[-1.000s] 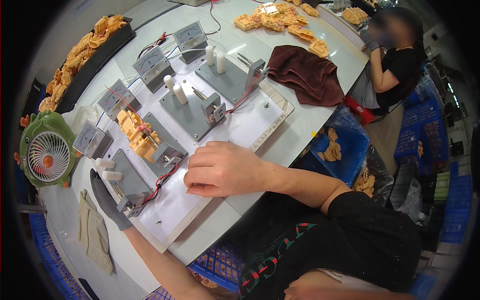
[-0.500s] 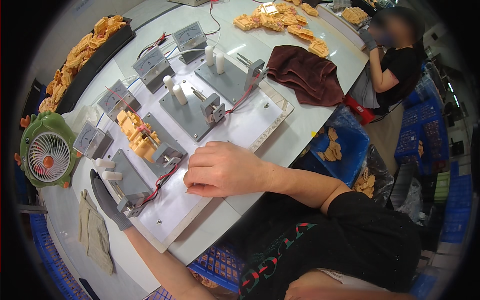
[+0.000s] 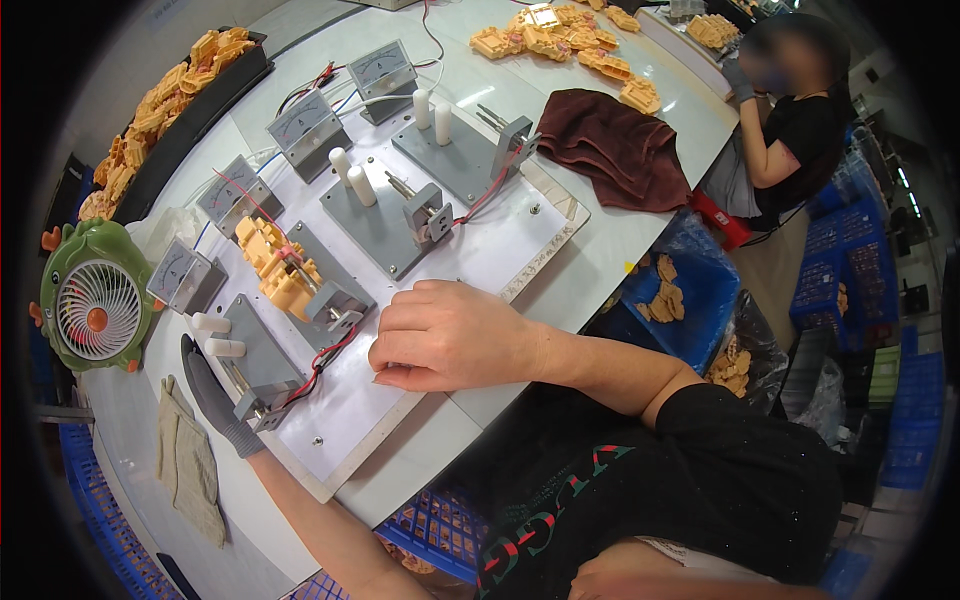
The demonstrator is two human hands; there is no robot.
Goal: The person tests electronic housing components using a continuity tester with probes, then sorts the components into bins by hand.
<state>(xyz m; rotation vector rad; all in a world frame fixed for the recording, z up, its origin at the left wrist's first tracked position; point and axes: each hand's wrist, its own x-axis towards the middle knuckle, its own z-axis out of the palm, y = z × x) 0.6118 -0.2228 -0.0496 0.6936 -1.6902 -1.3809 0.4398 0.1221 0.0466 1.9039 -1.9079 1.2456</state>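
Observation:
My left hand, in a grey glove, rests edge-on at the left side of a white board, its fingers stretched out together beside the leftmost grey test fixture. My bare right hand lies on the board's near part with curled fingers; whatever is inside them is hidden. An orange-yellow plastic part is seated in the second fixture, between both hands. Two further fixtures, one in the middle and one at the far right, hold no part and show white pegs and metal pins.
Several analog meters line the board's far side. A green fan and a beige glove lie left. A black tray of yellow parts, loose parts and a maroon cloth are farther off. A co-worker sits right.

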